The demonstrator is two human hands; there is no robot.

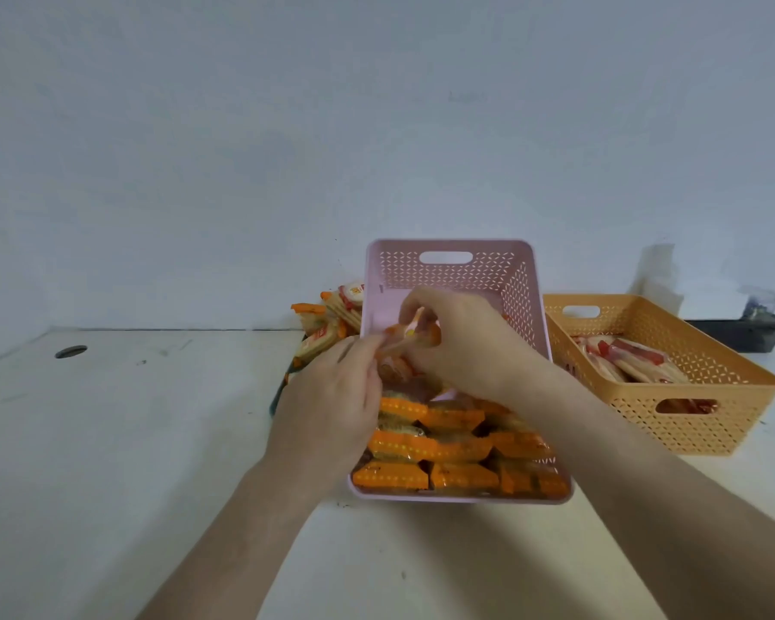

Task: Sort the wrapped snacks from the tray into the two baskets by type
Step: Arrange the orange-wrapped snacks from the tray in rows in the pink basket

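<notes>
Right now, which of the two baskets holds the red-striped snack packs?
The orange basket on the right; the pink basket under both hands holds orange-wrapped packs instead.

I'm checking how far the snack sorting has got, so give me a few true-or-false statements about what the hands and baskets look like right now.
1. The pink basket holds rows of orange-wrapped snacks. True.
2. The orange basket is empty. False: it holds red-and-white wrapped snacks.
3. Both hands are over the pink basket, the left hand and right hand together gripping one small wrapped snack. True.
4. The orange basket stands to the left of the pink one. False: it stands to its right.
5. More wrapped snacks are piled beside the pink basket's far left corner. True.
</notes>
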